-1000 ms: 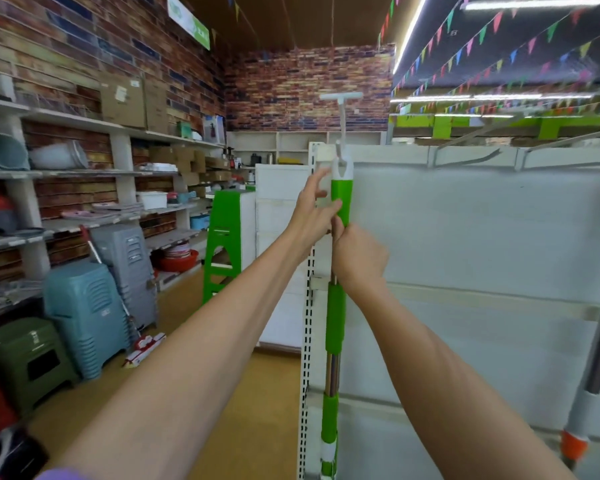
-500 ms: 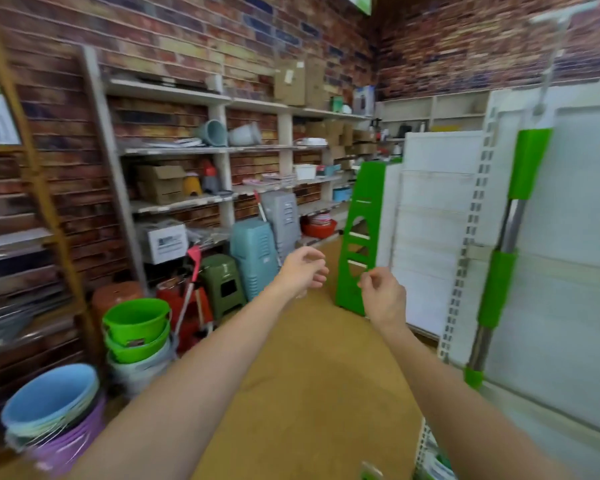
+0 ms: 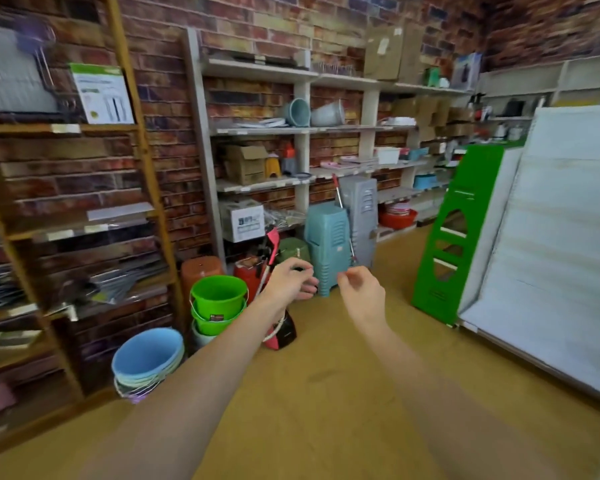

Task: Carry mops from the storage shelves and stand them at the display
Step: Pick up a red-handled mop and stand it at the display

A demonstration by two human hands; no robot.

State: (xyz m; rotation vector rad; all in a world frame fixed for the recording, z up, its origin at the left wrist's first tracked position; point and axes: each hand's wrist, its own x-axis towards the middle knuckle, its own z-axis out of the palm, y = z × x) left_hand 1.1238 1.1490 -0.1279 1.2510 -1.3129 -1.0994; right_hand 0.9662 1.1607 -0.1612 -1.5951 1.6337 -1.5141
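Observation:
Both arms reach forward over the floor. My left hand holds nothing, its fingers loosely curled and apart. My right hand is also empty, with its fingers half curled. Just beyond my left hand, a red and pink mop leans against the storage shelves; its dark head rests on the floor. A second mop with a red-topped thin handle leans on the grey bin farther back. The white display panel stands at the right; no mop shows on it in this frame.
Stacked green buckets and blue basins sit on the floor at left. Teal and grey plastic bins stand by the shelves. A green stand leans by the display panel. A wooden rack fills the left.
My hands let go of the green mop hung at the display and dropped to waist height. The view swung left toward the storage shelves, and the green mop left the frame.

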